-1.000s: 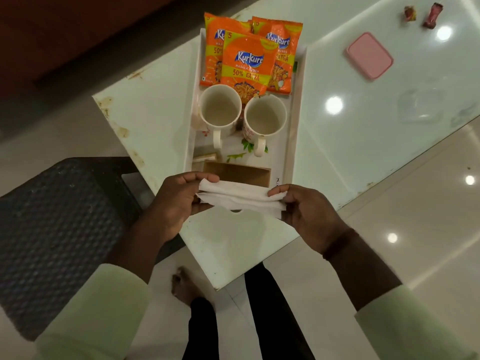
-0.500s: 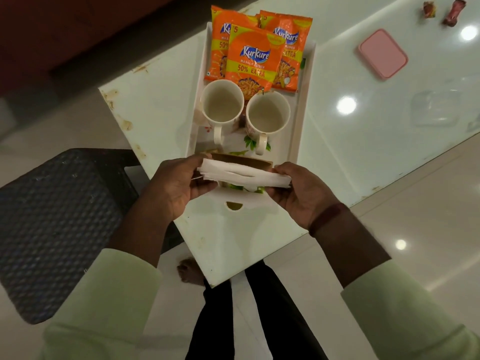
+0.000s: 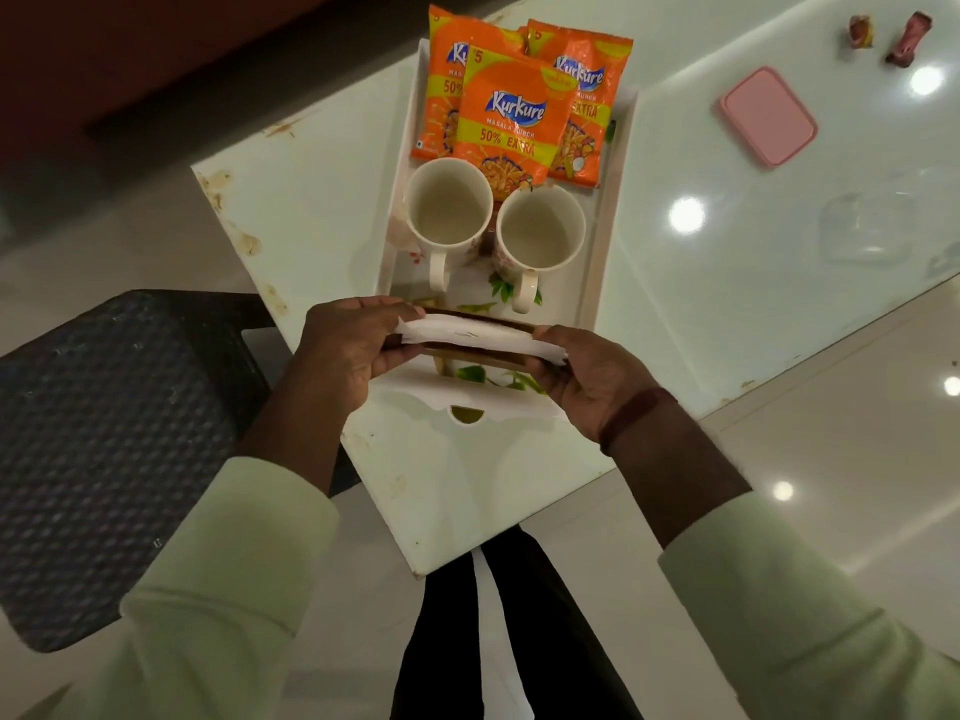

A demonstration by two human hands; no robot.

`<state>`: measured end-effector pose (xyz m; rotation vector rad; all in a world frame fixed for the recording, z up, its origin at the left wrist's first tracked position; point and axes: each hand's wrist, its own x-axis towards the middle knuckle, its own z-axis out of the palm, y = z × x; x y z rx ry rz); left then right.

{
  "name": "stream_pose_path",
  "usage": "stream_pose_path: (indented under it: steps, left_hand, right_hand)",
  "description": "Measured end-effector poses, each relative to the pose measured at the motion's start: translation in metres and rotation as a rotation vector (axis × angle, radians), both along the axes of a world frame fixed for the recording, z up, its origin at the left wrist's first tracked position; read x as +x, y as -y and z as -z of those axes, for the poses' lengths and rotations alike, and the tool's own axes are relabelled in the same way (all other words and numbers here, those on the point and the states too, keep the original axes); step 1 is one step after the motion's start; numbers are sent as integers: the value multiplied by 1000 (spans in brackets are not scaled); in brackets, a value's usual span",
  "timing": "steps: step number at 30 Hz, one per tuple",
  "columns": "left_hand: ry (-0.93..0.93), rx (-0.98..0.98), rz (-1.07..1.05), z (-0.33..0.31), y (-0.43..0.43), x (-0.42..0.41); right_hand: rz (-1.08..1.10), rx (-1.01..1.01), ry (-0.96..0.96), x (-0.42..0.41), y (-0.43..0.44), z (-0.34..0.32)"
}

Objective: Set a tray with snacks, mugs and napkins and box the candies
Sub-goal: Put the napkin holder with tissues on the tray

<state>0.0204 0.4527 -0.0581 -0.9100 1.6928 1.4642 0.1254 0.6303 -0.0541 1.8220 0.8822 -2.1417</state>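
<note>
Change: since a second ago both hands have carried the folded white paper napkins forward, from over the near rim of the tray to over the brown holder inside it.
Left hand: the left hand pinches the left end of the napkins, its fingers curled closed over the top and the thumb under.
Right hand: the right hand grips the right end of the same stack, fingers closed round it; a dark red band sits on that wrist.
Napkins: held level between the two hands, just above the flat brown wooden napkin holder; whether they touch it I cannot tell.
Tray: a long white rectangular tray with a leaf print lies on the glossy white surface.
Mugs: two white ceramic mugs stand side by side in the middle of the tray, handles toward the person.
Snacks: three orange Kurkure snack packets overlap at the far end of the tray.
Elsewhere on the surface: a pink rectangular plastic lid, a clear plastic box near it, and two wrapped candies at the far right.
</note>
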Motion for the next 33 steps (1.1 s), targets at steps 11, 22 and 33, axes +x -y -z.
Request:
stream_pose_path:
  steps: [11, 22, 33]
  left_hand:
    - [-141, -308, 162, 33, -2, -9]
    - [-500, -642, 256, -17, 56, 26]
    - [-138, -363, -144, -14, 28, 131]
  right_hand:
    - [-47, 153, 174, -8, 8, 27]
    - [-312, 517, 242, 31, 17, -34]
    - [-829, 1170, -99, -33, -59, -88]
